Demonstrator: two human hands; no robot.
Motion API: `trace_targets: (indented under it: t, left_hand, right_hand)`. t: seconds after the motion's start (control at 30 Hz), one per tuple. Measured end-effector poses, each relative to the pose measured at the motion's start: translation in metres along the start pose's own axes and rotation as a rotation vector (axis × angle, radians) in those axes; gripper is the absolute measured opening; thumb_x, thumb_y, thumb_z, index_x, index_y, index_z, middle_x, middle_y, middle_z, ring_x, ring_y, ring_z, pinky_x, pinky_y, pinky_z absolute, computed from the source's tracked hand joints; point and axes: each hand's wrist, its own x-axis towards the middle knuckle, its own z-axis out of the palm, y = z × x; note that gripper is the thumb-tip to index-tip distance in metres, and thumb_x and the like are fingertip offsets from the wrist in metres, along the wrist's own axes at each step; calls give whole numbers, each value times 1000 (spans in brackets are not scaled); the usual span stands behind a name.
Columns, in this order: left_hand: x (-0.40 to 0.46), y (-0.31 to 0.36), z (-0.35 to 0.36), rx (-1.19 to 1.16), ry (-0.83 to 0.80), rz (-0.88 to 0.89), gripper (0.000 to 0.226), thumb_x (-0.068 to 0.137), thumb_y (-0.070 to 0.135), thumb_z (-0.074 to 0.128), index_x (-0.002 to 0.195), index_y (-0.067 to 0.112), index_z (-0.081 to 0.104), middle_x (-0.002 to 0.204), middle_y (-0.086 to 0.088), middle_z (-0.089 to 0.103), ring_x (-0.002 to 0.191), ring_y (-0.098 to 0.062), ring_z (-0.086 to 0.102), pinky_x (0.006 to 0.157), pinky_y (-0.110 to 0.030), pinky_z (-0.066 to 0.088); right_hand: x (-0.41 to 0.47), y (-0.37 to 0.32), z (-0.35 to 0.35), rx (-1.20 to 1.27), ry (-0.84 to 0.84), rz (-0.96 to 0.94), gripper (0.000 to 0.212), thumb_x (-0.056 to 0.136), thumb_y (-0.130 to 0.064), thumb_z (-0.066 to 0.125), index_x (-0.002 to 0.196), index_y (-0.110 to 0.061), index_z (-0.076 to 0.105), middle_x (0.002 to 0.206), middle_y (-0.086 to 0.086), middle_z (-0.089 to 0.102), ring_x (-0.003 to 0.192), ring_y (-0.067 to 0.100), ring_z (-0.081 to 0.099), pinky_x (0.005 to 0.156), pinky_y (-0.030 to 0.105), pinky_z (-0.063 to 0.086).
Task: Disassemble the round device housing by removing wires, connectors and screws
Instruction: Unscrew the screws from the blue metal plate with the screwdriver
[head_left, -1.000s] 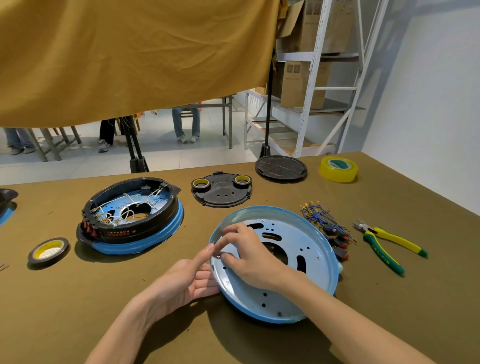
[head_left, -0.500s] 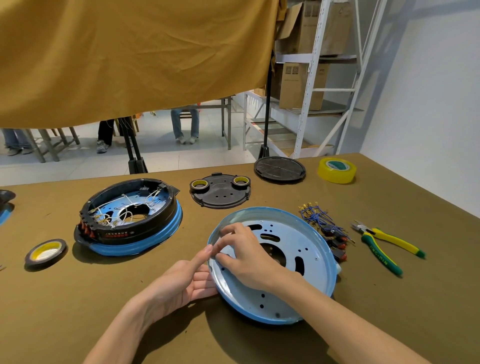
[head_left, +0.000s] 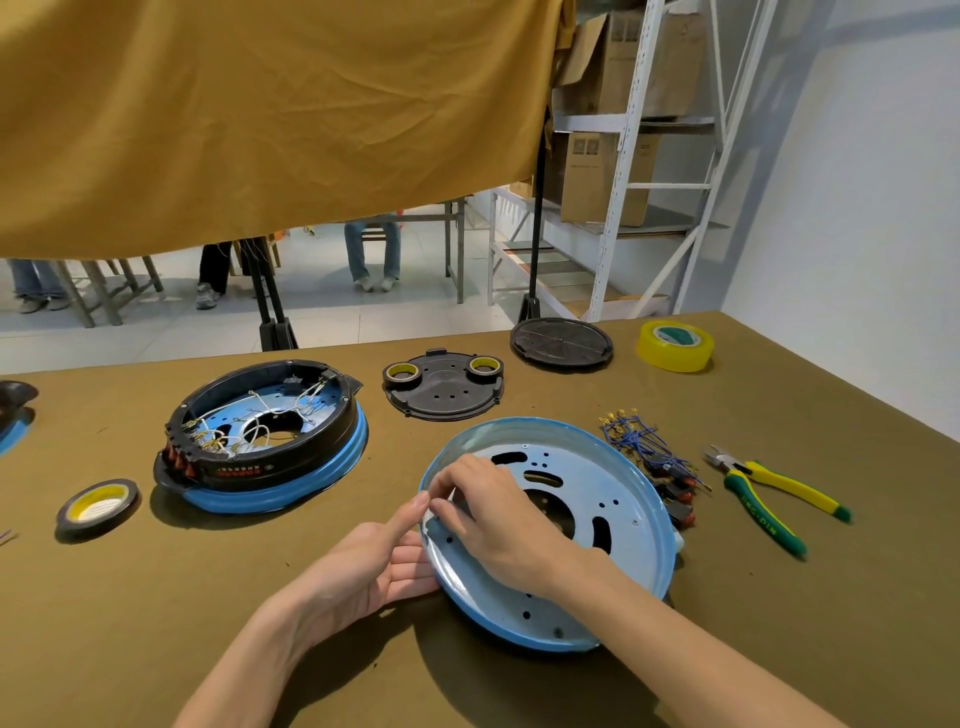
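Note:
A round blue metal housing pan (head_left: 618, 499) with slots and holes lies in front of me, tilted up a little at its near edge. My left hand (head_left: 363, 566) holds its left rim, thumb on the edge and fingers under it. My right hand (head_left: 493, 514) reaches inside the pan near that rim, fingertips pinching something too small to make out. A second housing (head_left: 270, 441), blue with a black ring and white wires inside, stands to the left.
A heap of blue wires and connectors (head_left: 649, 457) lies right of the pan, with yellow-green pliers (head_left: 763, 488) beyond. A black plate with two tape rolls (head_left: 441, 384), a black disc (head_left: 561, 343), yellow tape (head_left: 675, 345) and a dark tape roll (head_left: 96, 506) are on the table.
My right hand's fingertips have shifted slightly at the pan's left rim. The left hand keeps its hold; the pan stays in place.

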Motion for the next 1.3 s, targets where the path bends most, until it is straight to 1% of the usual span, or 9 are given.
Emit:
trace_targets:
  t: [0.17,0.33,0.53,0.63,0.77,0.87,1.0,1.17,1.3]
  left_hand:
    - [-1,0,1,4,15,-1,83,76,59,74,126,-5,61,118,-26,72,112,-33,72,83,-33,63]
    - [-1,-1,6,35,84,14,86,70,63,74,122,-5,63,113,-25,75,108,-33,74,89,-37,62]
    - [-2,2,5,27,248,68,78,71,62,68,116,-2,62,104,-21,78,97,-31,77,83,-41,64]
    - [-1,5,-3,12,360,104,74,75,63,66,113,0,63,98,-20,79,95,-32,77,86,-43,60]
    - [-4,4,-10,-37,453,140,71,81,62,66,110,-2,61,85,-18,78,93,-31,75,65,-33,62]
    - [-5,4,-9,-54,474,157,77,74,63,68,110,-4,59,97,-25,75,93,-32,74,66,-34,61]
    - [-3,4,-9,-58,451,150,76,80,60,66,119,-4,55,108,-27,71,99,-34,72,76,-38,58]
    - [-4,3,-9,-43,406,121,83,76,59,69,124,-6,53,110,-29,71,99,-36,74,77,-40,60]
    - [-4,1,0,-6,348,77,86,64,59,75,116,-7,57,95,-27,76,86,-34,78,61,-35,65]
  right_hand:
    - [-1,0,-2,263,96,51,12,105,-21,54,107,-17,65,93,-8,68,87,6,64,80,22,53]
    - [2,1,-14,488,222,191,11,102,-14,58,97,-16,67,75,-2,71,71,6,64,69,23,51]
    - [-11,15,-59,625,289,303,13,99,-9,60,98,-13,71,73,-1,69,62,16,68,50,24,50]
    - [-25,38,-88,516,445,374,13,97,-6,62,98,-11,74,72,1,71,61,16,66,53,28,53]
    - [-47,80,-108,280,576,581,9,96,-11,65,100,-13,74,79,4,72,62,15,67,58,27,53]
    - [-67,99,-109,153,492,649,5,93,-15,71,96,-18,72,82,1,72,72,18,68,63,29,54]
    - [-94,102,-99,-62,330,572,8,90,-20,73,88,-28,74,80,-15,70,74,0,65,60,12,47]
    - [-122,113,-101,-262,385,674,12,91,-17,67,92,-28,70,82,-13,69,75,6,63,70,33,53]
    - [-139,125,-97,-242,339,731,12,90,-19,73,100,-24,68,75,-10,66,72,6,62,68,30,52]
